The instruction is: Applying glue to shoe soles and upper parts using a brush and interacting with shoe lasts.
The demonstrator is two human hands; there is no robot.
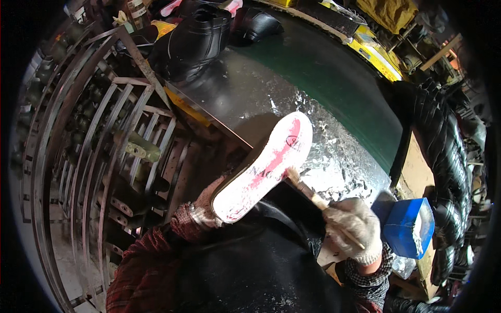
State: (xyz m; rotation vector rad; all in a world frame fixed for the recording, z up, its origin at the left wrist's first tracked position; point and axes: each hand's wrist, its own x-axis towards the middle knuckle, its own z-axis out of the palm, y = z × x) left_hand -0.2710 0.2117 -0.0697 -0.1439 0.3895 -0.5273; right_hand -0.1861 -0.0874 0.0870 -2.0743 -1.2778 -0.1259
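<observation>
My left hand [204, 207], in a knit work glove, holds a shoe upside down by its heel end, so the white sole [263, 167] with pink smears and dark marks faces up. My right hand [354, 227], also gloved, grips a thin wooden-handled brush [309, 192]. The brush tip rests at the right edge of the sole, near its middle. Both hands are over my dark apron, just in front of a glue-crusted workbench [292, 104].
A black boot [195, 39] and another black shoe [258, 25] stand at the bench's far end. A blue tub [409, 225] sits right of my right hand. A metal rack [104, 146] with shoe lasts fills the left. Stacked black soles [443, 141] curve along the right.
</observation>
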